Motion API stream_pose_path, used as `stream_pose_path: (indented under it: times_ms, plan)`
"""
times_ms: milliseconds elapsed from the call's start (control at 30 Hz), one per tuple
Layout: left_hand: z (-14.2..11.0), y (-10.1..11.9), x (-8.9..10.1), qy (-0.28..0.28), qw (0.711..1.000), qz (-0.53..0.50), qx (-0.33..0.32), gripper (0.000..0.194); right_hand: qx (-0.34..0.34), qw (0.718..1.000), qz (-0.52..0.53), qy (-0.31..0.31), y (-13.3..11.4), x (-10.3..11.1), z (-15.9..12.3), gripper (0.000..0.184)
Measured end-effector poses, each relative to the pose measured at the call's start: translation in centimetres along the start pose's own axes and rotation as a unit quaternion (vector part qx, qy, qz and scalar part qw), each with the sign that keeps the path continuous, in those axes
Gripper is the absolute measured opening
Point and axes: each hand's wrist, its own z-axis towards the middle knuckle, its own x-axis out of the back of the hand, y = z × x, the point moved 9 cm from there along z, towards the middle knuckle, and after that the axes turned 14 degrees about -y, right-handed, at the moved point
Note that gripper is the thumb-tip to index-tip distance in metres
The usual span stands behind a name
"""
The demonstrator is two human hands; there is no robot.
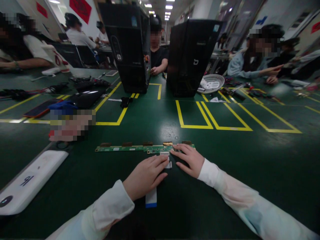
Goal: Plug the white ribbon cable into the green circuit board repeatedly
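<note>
A long, narrow green circuit board [137,148] lies across the table in front of me, with copper-coloured tabs along its far edge. A white flat ribbon cable [151,197] with a blue end runs from the board toward me, partly hidden under my left hand [147,173]. My left fingers are stretched out, their tips resting on the cable close to the board, and the thumb is held apart. My right hand [188,159] is open with spread fingers, its fingertips touching the right part of the board.
Two black computer towers [125,50] [192,56] stand ahead, with a person [158,53] behind them. A white device [32,180] lies at left. Yellow tape [197,126] marks the green table. A white basket [212,82] and several loose parts lie farther back.
</note>
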Motion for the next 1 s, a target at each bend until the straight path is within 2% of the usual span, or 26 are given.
stream_pose_path:
  times_ms: [233, 400, 500, 667, 833, 1000]
  plan:
    - [0.0, 0.0, 0.2, -0.007, 1.000, -0.012, -0.008, 0.042, 0.007, 1.000, -0.003, 0.008, 0.2, 0.1, 0.0, 0.044]
    - [-0.1, -0.2, 1.6, 0.040, 0.999, -0.032, -0.016, 0.038, 0.023, 1.000, 0.013, 0.005, 0.7, 0.2, 0.3, 0.041]
    - [-0.2, -1.1, 2.5, 0.071, 0.997, -0.020, 0.012, 0.035, 0.027, 0.999, 0.012, 0.011, 0.8, 0.2, 0.3, 0.040]
    - [-1.1, -3.1, 3.5, 0.091, 0.993, 0.020, 0.076, 0.033, 0.023, 1.000, 0.004, 0.009, 0.9, 0.0, 0.3, 0.040]
    - [-4.0, -3.9, 3.8, 0.079, 0.987, 0.033, 0.133, 0.036, 0.018, 1.000, -0.002, 0.007, 1.1, -0.5, 0.5, 0.040]
    - [-9.4, -5.9, 1.3, 0.040, 0.971, 0.028, 0.236, 0.045, 0.016, 1.000, -0.016, 0.011, 1.1, -0.8, 0.5, 0.041]
